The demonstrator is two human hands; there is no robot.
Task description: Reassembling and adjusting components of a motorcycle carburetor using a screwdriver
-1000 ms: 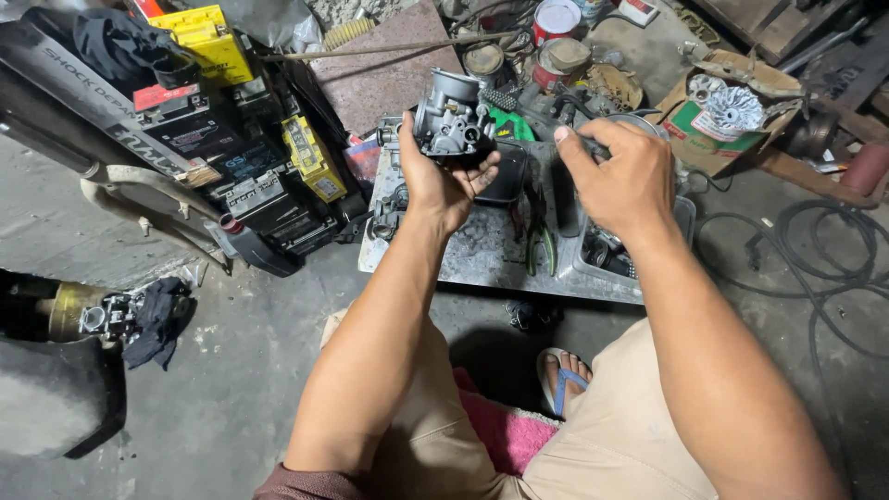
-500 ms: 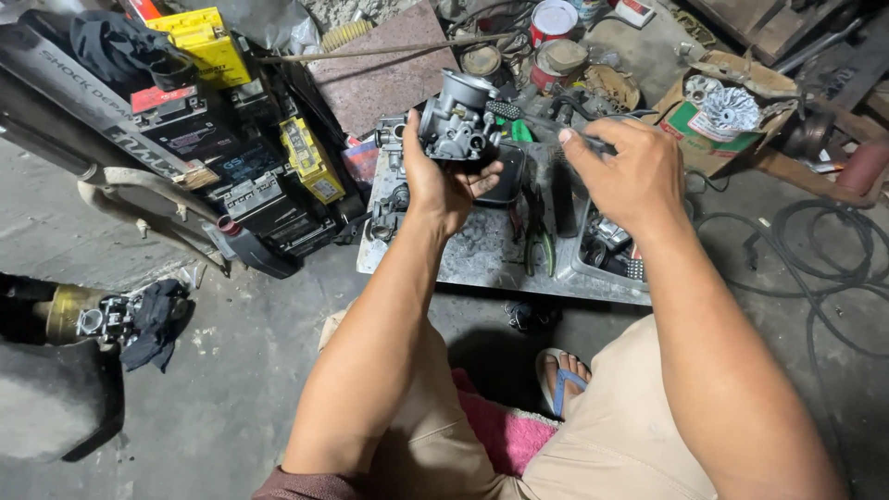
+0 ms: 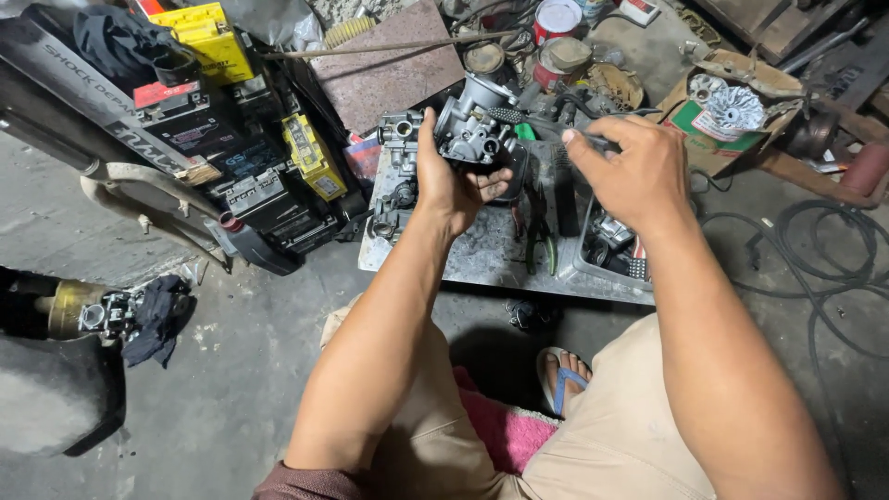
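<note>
My left hand [image 3: 451,185] grips a grey metal carburetor [image 3: 472,128] from below, holding it up over a flat metal tray [image 3: 482,259]. My right hand [image 3: 634,171] is closed around the handle of a thin dark tool [image 3: 556,125] whose tip reaches the carburetor's right side. The tool's shaft is partly hidden by my fingers. Both forearms stretch forward from my lap.
Pliers [image 3: 539,243] and small parts lie on the tray. Black and yellow batteries [image 3: 269,176] are piled at the left. Cans [image 3: 557,18] and a cardboard box with a round finned part [image 3: 732,109] sit behind. Cables [image 3: 815,250] coil at right; a sandalled foot [image 3: 560,380] is below.
Both hands have shifted slightly to the right with the carburetor. The tool's tip now rests closer against the carburetor.
</note>
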